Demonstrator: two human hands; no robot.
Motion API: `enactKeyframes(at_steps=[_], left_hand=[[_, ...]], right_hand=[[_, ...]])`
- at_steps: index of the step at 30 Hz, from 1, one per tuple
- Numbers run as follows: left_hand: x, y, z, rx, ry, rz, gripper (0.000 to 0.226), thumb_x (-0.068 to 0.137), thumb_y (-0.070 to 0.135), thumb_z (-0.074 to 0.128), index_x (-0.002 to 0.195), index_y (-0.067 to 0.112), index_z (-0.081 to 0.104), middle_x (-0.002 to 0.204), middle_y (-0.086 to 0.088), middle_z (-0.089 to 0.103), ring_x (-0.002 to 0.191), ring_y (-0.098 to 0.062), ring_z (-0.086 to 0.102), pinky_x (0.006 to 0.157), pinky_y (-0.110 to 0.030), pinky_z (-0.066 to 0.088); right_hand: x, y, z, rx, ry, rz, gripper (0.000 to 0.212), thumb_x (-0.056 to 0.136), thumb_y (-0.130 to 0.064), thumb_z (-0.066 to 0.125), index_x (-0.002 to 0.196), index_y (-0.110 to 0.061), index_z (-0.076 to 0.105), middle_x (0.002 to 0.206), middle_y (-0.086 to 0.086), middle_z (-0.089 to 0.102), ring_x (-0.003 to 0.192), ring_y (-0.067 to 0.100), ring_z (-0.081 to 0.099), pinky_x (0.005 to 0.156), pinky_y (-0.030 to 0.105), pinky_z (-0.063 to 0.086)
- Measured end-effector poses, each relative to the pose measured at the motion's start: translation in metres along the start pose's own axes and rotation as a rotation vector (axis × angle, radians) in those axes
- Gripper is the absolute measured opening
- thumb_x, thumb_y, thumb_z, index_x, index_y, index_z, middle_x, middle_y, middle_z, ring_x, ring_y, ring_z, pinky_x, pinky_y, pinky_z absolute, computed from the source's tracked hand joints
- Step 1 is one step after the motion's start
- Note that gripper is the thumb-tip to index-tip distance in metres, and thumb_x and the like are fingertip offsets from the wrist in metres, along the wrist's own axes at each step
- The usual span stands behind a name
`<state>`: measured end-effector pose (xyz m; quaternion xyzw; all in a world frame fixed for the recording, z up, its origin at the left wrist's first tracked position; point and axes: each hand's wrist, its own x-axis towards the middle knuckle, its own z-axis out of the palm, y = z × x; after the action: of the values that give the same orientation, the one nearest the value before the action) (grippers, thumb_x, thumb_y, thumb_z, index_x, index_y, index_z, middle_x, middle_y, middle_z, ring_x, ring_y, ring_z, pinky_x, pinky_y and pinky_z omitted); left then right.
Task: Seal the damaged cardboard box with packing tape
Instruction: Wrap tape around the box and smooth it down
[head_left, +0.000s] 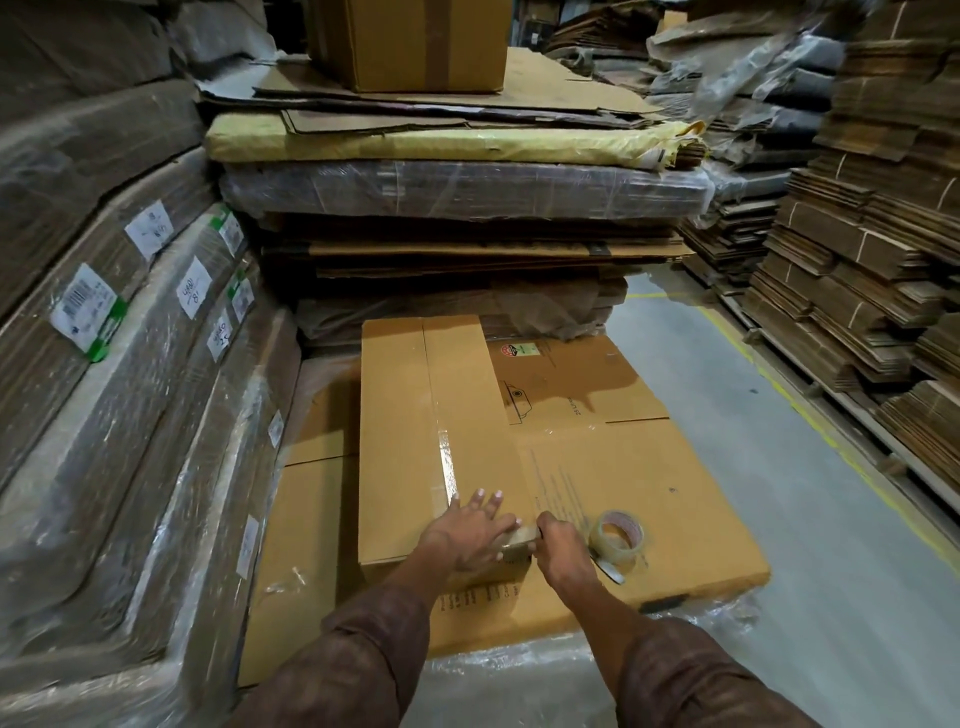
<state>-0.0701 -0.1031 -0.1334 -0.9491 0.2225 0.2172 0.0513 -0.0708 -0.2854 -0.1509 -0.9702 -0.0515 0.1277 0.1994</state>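
Box (415, 441): a long brown carton in the centre of the frame, lying on a flattened carton sheet (623, 483). Its near end is at the lower centre, its far end reaches toward the stack behind.
Tape strip (441, 457): a clear, shiny band runs along the top of the box, from the far end down to the near end, close to the left hand.
Left hand (470, 535): it lies flat on the top of the box at the near end, fingers straight and spread, pressing down just beside the strip. It holds nothing.
Right hand (558, 545): it is at the near right corner of the box, fingers curled. It seems to grip something small at the corner, but what it is I cannot tell.
Tape roll (615, 535): a clear roll stands on the sheet just right of the right hand, with a loose end hanging toward the lower edge.
Sleeves (363, 660): dark brown, coming in from the bottom of the frame.
Stack (457, 218): wrapped and flat cartons piled behind the box, in the upper centre, with one closed carton (415, 47) on top.
Left side: wrapped bundles (104, 338) with white labels.
Right side: piles of flat cartons (857, 260) on a grey floor (753, 493) with a yellow line.
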Motion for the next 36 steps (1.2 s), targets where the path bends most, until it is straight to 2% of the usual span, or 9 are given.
enactKeyframes(at_steps=[2, 6, 10, 17, 20, 24, 27, 32, 36], left_hand=[[0.001, 0.001, -0.001, -0.028, -0.008, -0.013, 0.060, 0.106, 0.042, 0.040, 0.158, 0.028, 0.014, 0.169, -0.013, 0.000, 0.155, -0.040, 0.006, 0.120, -0.063, 0.019], [-0.002, 0.003, -0.003, -0.130, 0.050, -0.101, 0.078, 0.101, 0.046, 0.050, 0.158, 0.014, 0.008, 0.167, -0.018, 0.015, 0.151, -0.040, 0.021, 0.121, -0.056, 0.022], [-0.008, 0.001, 0.000, -0.304, 0.060, -0.182, 0.084, 0.096, 0.049, 0.059, 0.157, 0.020, 0.010, 0.165, -0.015, 0.016, 0.146, -0.048, 0.025, 0.113, -0.053, 0.034], [-0.009, 0.005, 0.001, -0.334, 0.049, -0.204, 0.082, 0.097, 0.034, 0.062, 0.157, 0.022, 0.007, 0.168, -0.014, 0.009, 0.150, -0.050, 0.015, 0.115, -0.053, 0.033], [-0.011, 0.007, -0.003, -0.327, 0.043, -0.208, 0.083, 0.097, 0.035, 0.062, 0.157, 0.021, 0.007, 0.168, -0.016, 0.010, 0.149, -0.051, 0.017, 0.117, -0.052, 0.030], [-0.015, 0.011, -0.012, -0.266, 0.065, -0.200, 0.082, 0.096, 0.033, 0.064, 0.156, 0.014, 0.011, 0.163, -0.022, 0.021, 0.147, -0.045, 0.026, 0.118, -0.049, 0.028], [-0.017, 0.015, -0.018, -0.229, 0.068, -0.195, 0.080, 0.097, 0.024, 0.064, 0.156, 0.012, 0.012, 0.162, -0.023, 0.022, 0.149, -0.041, 0.025, 0.119, -0.048, 0.025], [-0.017, 0.015, -0.021, -0.153, 0.047, -0.158, 0.085, 0.098, 0.009, 0.063, 0.159, 0.008, 0.004, 0.167, -0.020, 0.009, 0.153, -0.042, 0.011, 0.122, -0.051, 0.016], [-0.014, 0.009, -0.015, -0.149, 0.028, -0.111, 0.097, 0.092, 0.012, 0.072, 0.159, 0.009, 0.002, 0.168, -0.017, 0.005, 0.154, -0.039, 0.008, 0.123, -0.052, 0.014]], right_hand=[[0.001, 0.005, -0.004, 0.081, -0.071, -0.009, 0.025, 0.090, -0.020, 0.070, 0.097, -0.015, 0.047, 0.091, 0.012, 0.066, 0.085, 0.032, 0.063, 0.068, 0.040, 0.051], [-0.001, 0.007, -0.008, 0.171, -0.083, -0.062, 0.098, 0.069, -0.051, 0.086, 0.145, -0.025, 0.030, 0.105, 0.003, 0.068, 0.096, 0.025, 0.065, 0.071, 0.033, 0.046], [0.001, -0.008, -0.013, 0.034, -0.027, -0.048, 0.066, 0.074, -0.052, 0.083, 0.118, -0.016, 0.050, 0.104, 0.008, 0.069, 0.092, 0.027, 0.065, 0.073, 0.036, 0.051], [-0.001, -0.008, -0.012, -0.107, -0.053, -0.097, 0.020, 0.097, -0.011, 0.056, 0.109, -0.012, 0.042, 0.094, 0.014, 0.064, 0.087, 0.035, 0.062, 0.063, 0.035, 0.041], [-0.006, -0.010, -0.009, -0.073, -0.014, -0.076, 0.024, 0.096, -0.005, 0.050, 0.117, -0.012, 0.042, 0.091, 0.010, 0.061, 0.082, 0.030, 0.060, 0.064, 0.034, 0.043], [-0.008, -0.017, -0.009, 0.035, -0.057, -0.013, 0.053, 0.084, -0.029, 0.080, 0.119, -0.014, 0.044, 0.102, 0.010, 0.067, 0.097, 0.029, 0.066, 0.072, 0.034, 0.049], [-0.005, -0.021, -0.014, -0.037, -0.064, 0.002, 0.056, 0.082, -0.038, 0.081, 0.115, -0.014, 0.044, 0.101, 0.009, 0.067, 0.095, 0.028, 0.065, 0.069, 0.034, 0.047], [0.003, -0.015, -0.013, -0.148, -0.054, -0.069, 0.032, 0.094, -0.008, 0.061, 0.118, -0.012, 0.041, 0.101, 0.014, 0.067, 0.098, 0.035, 0.066, 0.069, 0.037, 0.045], [-0.002, -0.013, -0.012, -0.103, -0.085, -0.043, 0.045, 0.090, -0.002, 0.062, 0.125, -0.015, 0.036, 0.099, 0.011, 0.066, 0.092, 0.030, 0.066, 0.067, 0.035, 0.047]])
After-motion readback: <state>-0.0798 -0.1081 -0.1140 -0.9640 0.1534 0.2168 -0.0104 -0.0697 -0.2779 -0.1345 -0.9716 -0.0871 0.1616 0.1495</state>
